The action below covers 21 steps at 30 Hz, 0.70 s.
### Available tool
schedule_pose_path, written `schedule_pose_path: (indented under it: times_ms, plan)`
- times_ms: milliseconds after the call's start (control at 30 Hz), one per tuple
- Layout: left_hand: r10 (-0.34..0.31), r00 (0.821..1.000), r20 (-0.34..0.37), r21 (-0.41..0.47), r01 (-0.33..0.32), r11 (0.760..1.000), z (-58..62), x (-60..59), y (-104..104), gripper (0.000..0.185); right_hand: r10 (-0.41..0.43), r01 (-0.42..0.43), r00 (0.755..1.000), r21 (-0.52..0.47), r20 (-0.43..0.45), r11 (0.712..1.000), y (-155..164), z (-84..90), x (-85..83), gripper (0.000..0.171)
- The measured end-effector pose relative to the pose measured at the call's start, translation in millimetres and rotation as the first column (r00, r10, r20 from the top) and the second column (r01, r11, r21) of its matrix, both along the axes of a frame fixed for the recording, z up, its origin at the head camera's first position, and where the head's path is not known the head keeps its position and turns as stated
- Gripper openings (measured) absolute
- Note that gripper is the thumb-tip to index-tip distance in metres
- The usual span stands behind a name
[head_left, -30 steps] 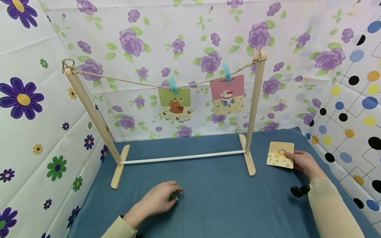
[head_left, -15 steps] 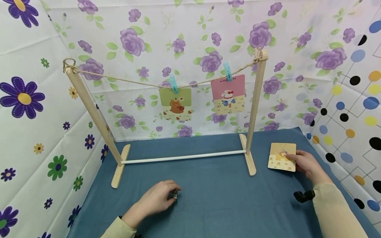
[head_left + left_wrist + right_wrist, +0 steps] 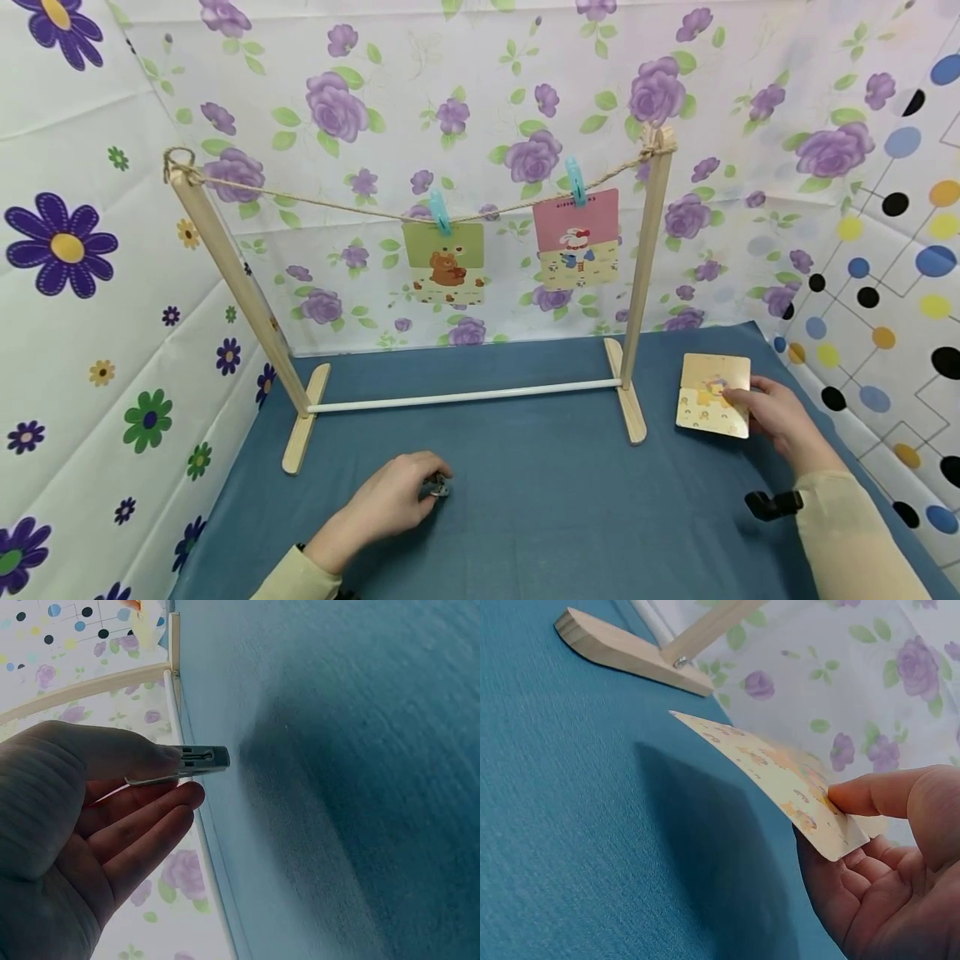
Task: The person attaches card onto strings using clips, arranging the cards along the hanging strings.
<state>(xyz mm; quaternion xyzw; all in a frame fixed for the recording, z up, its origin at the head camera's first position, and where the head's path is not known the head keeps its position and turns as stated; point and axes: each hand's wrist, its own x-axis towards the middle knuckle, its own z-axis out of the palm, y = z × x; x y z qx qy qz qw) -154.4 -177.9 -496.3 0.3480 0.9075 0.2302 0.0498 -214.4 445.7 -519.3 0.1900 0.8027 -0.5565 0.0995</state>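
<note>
My left hand (image 3: 392, 497) pinches a small grey clip (image 3: 204, 758) between thumb and fingertips, low over the blue cloth; its other fingers extend below the clip in the left wrist view. On the right, my right hand (image 3: 780, 417) grips a yellow card (image 3: 708, 393) by its right edge, thumb on the printed face and fingers behind. The card is tilted and casts a shadow on the cloth in the right wrist view. Two printed cards, one green and cream (image 3: 444, 265) and one pink and cream (image 3: 577, 242), hang from a string (image 3: 322, 200) by light blue clothespins (image 3: 440, 212).
The string is tied between two wooden posts, left (image 3: 236, 283) and right (image 3: 648, 267), with flat wooden feet. A white rod (image 3: 465, 397) joins them low down. Patterned cloth walls (image 3: 495, 117) enclose the blue cloth (image 3: 540, 517) at the back and both sides.
My right hand and the yellow card have shifted slightly right. My left hand has drifted a little left with the clip, which has turned in its fingers. The hanging cards stay put.
</note>
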Motion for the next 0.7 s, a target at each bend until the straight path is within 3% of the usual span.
schedule_pose_path:
  times_ms: [200, 400, 700]
  plan:
    - [0.039, 0.999, -0.022, 0.025, -0.038, 0.999, 1.4, 0.2, -1.6, 0.031, 0.007, -0.007, 0.998, 0.0, -0.062, 1.0, -7.5, 3.2, 5.0, 0.092]
    - [0.075, 0.997, -0.002, 0.039, -0.075, 0.996, 2.3, 0.1, -3.3, 0.027, 0.004, -0.009, 0.991, -0.034, -0.135, 0.999, -13.7, 5.5, 10.3, 0.083]
    - [0.114, 0.993, -0.008, 0.081, -0.113, 0.99, 4.0, 1.3, -7.2, 0.03, 0.064, -0.079, 0.974, -0.063, -0.219, 0.995, -17.9, 16.2, 19.7, 0.072]
